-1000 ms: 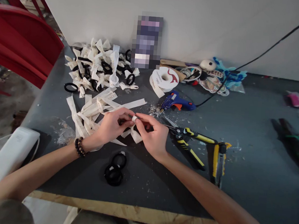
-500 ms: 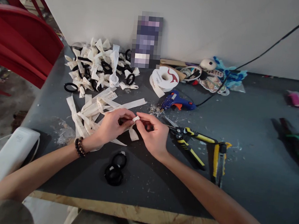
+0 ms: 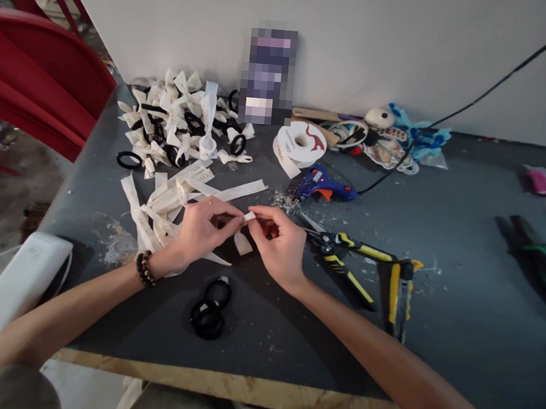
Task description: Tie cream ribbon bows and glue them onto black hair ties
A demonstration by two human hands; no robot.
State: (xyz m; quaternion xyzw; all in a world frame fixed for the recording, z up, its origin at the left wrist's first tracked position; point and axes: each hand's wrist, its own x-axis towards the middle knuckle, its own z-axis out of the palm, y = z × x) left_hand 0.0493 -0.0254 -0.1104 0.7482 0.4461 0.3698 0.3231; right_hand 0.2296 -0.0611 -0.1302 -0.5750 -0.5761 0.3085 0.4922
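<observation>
Between my left hand (image 3: 207, 228) and my right hand (image 3: 279, 243) a short piece of cream ribbon (image 3: 243, 244) is pinched, its loose end hanging below the fingers. Both hands are closed at the fingertips, close together above the table. Under and behind my left hand lie several loose ribbon strips (image 3: 160, 202). Black hair ties (image 3: 208, 319) sit in a small stack nearer the table's front edge. To the right of my right hand rest black-and-yellow pliers (image 3: 333, 247), with a blue glue gun (image 3: 324, 186) behind them.
A pile of ribbon bows on hair ties (image 3: 176, 118) fills the back left. Behind my hands stand a ribbon spool (image 3: 301, 145) and a blurred-out upright object (image 3: 268, 75). A yellow cutter (image 3: 400, 299), green-handled tool (image 3: 545, 257) and white power bank (image 3: 23, 282) lie around; a black cord (image 3: 480, 98) crosses the right.
My fingers have shifted slightly on the ribbon, and its hanging end has swung a little to the left. Everything else stays in place.
</observation>
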